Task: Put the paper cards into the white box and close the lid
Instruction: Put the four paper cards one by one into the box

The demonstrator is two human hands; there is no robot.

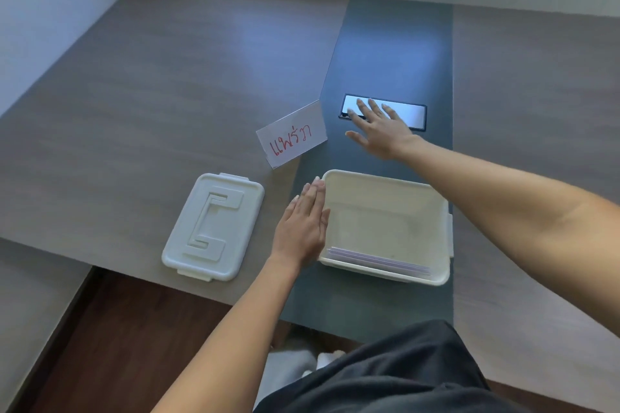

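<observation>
The white box (pixel 385 191) stands uncovered on the dark strip of the table, with several paper cards (pixel 375 260) stacked against its near wall. Its white lid (pixel 214 226) lies flat on the table to the left. One white card with red writing (pixel 292 139) lies beyond the box, to its far left. My left hand (pixel 303 228) rests flat against the box's left wall, fingers together, holding nothing. My right hand (pixel 377 129) hovers open beyond the box, fingers spread, just right of the lettered card and not touching it.
A shiny rectangular cover plate (pixel 409 116) is set into the dark strip (pixel 389 43) under my right hand's fingertips. Walls close off the table's far and left sides. The table's near edge drops to a wooden floor (pixel 134 339).
</observation>
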